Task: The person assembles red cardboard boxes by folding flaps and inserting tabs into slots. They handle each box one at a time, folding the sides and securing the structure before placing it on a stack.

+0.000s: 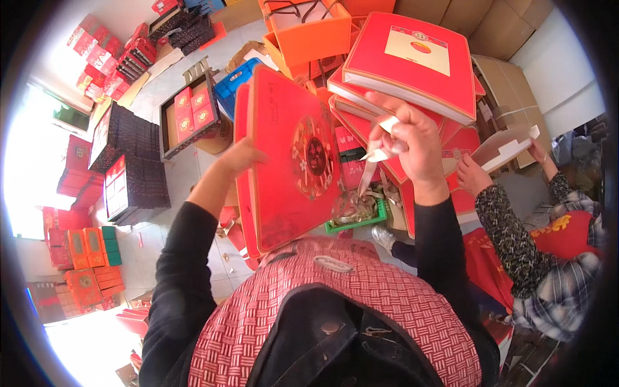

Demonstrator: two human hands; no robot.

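My left hand [240, 157] grips the left edge of a large flat red gift box [277, 200], its thumb on the front face. The box stands tilted up before me, and a round dark floral emblem [316, 155] decorates it. My right hand [418, 145] is raised to the right of the box, apart from it. Between its bent fingers is a crumpled white strip [369, 177], with one end dangling down; its material is unclear. Behind that hand lies a stack of similar red boxes [451, 61], the top one bearing a cream label.
A green basket [358, 224] with scraps sits low between box and stack. Orange boxes [309, 39] and a blue crate [235, 80] stand farther back. At right, a co-worker's hands [474, 174] hold a white-and-brown panel [506, 149]. Piled dark cartons [135, 184] line the left.
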